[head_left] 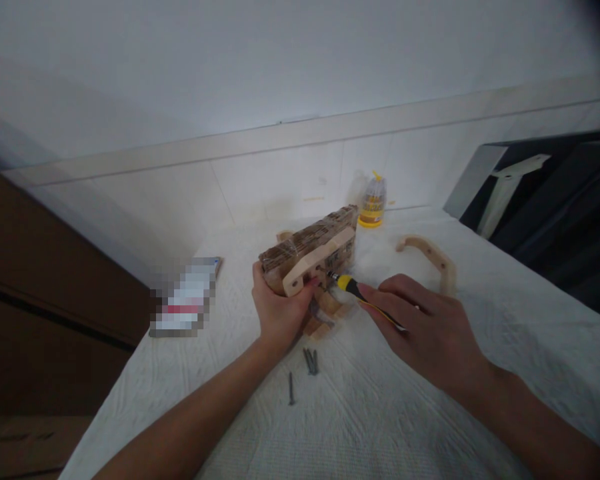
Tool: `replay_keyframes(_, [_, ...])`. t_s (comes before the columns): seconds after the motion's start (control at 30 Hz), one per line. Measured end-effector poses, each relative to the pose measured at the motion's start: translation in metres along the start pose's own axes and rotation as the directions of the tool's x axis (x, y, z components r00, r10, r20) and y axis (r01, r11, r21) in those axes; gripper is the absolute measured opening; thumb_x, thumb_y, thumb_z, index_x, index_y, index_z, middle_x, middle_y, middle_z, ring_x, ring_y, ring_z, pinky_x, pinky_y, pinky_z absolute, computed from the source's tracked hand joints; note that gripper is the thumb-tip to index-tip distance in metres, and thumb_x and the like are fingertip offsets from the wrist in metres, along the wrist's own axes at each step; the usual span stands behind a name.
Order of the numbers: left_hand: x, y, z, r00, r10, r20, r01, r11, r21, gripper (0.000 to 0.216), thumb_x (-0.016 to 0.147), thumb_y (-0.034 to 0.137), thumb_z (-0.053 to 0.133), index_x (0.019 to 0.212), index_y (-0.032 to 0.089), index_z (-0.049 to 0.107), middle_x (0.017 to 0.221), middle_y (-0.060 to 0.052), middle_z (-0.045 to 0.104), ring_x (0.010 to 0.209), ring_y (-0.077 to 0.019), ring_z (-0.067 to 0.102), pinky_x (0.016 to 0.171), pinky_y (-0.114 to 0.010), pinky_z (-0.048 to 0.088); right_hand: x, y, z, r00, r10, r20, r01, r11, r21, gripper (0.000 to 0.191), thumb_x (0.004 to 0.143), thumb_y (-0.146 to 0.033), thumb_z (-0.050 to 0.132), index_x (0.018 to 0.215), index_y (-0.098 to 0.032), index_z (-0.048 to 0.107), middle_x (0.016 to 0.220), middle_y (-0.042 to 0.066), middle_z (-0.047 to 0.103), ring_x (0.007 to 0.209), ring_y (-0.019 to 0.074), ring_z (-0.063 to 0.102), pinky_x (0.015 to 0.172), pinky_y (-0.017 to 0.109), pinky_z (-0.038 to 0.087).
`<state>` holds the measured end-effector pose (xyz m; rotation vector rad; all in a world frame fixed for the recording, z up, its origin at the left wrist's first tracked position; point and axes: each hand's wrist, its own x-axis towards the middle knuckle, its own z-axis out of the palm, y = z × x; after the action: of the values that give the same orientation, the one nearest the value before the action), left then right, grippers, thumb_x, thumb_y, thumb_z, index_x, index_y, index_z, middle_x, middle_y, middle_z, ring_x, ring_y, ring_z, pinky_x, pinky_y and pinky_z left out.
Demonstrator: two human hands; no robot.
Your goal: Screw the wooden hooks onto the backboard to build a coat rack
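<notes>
White cloth point(370, 427), bottle point(373, 193) with unreadable label point(371, 212); left hand point(280, 307) tight around wooden piece point(310, 261) and cardboard point(310, 233), right hand point(425, 327) around screwdriver point(348, 284).

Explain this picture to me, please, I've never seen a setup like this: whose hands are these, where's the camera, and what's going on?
There is no machine here, just a person's two bare hands, seen by a camera worn on that person's head, looking forward and down.

The left hand holds a wrapped brown block together with a curved wooden piece along its side. The right hand grips a yellow-and-black screwdriver, its tip at or near a hole in that wood.

On the white cloth lie a lone screw and a small cluster of screws. To the right is another curved piece of wood; by the wall stands a yellow-based container. The object at left is pixelated, so I can't identify it.
</notes>
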<state>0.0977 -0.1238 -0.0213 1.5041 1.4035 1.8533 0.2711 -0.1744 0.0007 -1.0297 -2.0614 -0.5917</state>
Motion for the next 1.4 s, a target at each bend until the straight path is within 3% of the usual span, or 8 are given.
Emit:
replay_keyframes(0.13, [0.000,-0.001,0.000,1.000,0.024,-0.008,-0.024,1.000,0.015,0.051,0.051,0.024,0.082,0.092,0.025,0.050,0.087,-0.002,0.066,0.079,-0.0223,0.065,0.071,-0.040,0.056,-0.001,-0.001,0.000,1.000,-0.013,-0.012,0.012,0.999,-0.040,0.016,0.090,-0.018,0.048,0.083,-0.015,0.062,0.064,0.003,0.065,0.047,0.0118,0.057,0.043,0.024,0.041])
replay_keyframes(0.27, [0.000,0.001,0.000,0.999,0.039,0.002,-0.039,0.999,0.015,0.052,0.052,0.026,0.082,0.093,0.026,0.050,0.091,-0.003,0.066,0.084,-0.0233,0.065,0.075,-0.042,0.056,0.000,-0.007,0.001,0.927,0.332,0.175,-0.365,0.905,0.217,0.015,0.087,-0.029,0.051,0.085,-0.018,0.059,0.070,0.003,0.067,0.054,0.0150,0.061,0.048,0.025,0.041])
replay_keyframes(0.37, [-0.001,0.002,0.000,1.000,0.023,0.011,-0.023,1.000,0.012,0.051,0.054,0.027,0.082,0.093,0.027,0.049,0.092,-0.004,0.066,0.085,-0.0246,0.065,0.077,-0.045,0.055,0.007,-0.011,0.001,0.638,0.537,0.551,-0.767,0.386,0.512,0.020,0.085,-0.034,0.051,0.070,-0.020,0.049,0.051,-0.002,0.055,0.041,0.0095,0.046,0.040,0.021,0.032])
replay_keyframes(0.47, [-0.001,0.003,0.000,1.000,0.009,0.015,-0.009,1.000,0.004,0.051,0.053,0.026,0.082,0.092,0.028,0.048,0.092,-0.004,0.067,0.084,-0.0253,0.065,0.075,-0.046,0.056,0.013,-0.008,0.001,0.307,0.296,0.905,-0.813,-0.413,0.411,0.024,0.088,-0.034,0.042,0.068,-0.020,0.043,0.041,-0.009,0.040,0.030,0.0028,0.019,0.031,0.015,0.016])
replay_keyframes(0.6, [0.000,0.004,0.000,1.000,0.009,0.021,-0.009,1.000,0.004,0.051,0.052,0.025,0.082,0.092,0.028,0.049,0.090,-0.004,0.067,0.083,-0.0249,0.066,0.074,-0.045,0.056,0.016,-0.002,0.002,0.215,0.051,0.975,-0.637,-0.749,0.180,0.024,0.090,-0.025,0.037,0.072,-0.016,0.050,0.041,-0.010,0.038,0.030,0.0000,0.009,0.029,0.009,0.015])
replay_keyframes(1.1, [0.001,0.003,-0.001,1.000,0.002,0.011,-0.002,1.000,0.004,0.052,0.051,0.024,0.082,0.092,0.028,0.049,0.092,-0.003,0.067,0.085,-0.0244,0.066,0.076,-0.045,0.057,0.016,-0.005,0.002,0.271,0.318,0.908,-0.746,-0.526,0.407,0.027,0.075,-0.037,0.062,0.065,-0.018,0.045,0.045,-0.007,0.050,0.029,-0.0008,0.026,0.030,0.013,0.015])
replay_keyframes(1.2, [0.002,0.004,0.000,1.000,0.002,0.013,-0.002,1.000,-0.010,0.051,0.052,0.023,0.082,0.092,0.027,0.049,0.092,-0.003,0.067,0.083,-0.0238,0.066,0.074,-0.043,0.058,0.015,-0.007,0.003,0.358,0.499,0.789,-0.817,-0.242,0.524,0.026,0.073,-0.039,0.063,0.067,-0.020,0.048,0.045,-0.008,0.048,0.030,0.0023,0.030,0.030,0.016,0.018])
replay_keyframes(1.4, [0.003,0.006,0.000,1.000,-0.020,0.022,0.020,1.000,-0.021,0.049,0.053,0.022,0.081,0.089,0.026,0.049,0.090,-0.004,0.068,0.080,-0.0244,0.067,0.071,-0.044,0.059,0.005,-0.011,0.004,0.762,0.577,0.296,-0.647,0.649,0.401,0.005,0.080,-0.027,0.058,0.083,-0.023,0.056,0.075,0.003,0.067,0.064,0.0170,0.062,0.054,0.028,0.045])
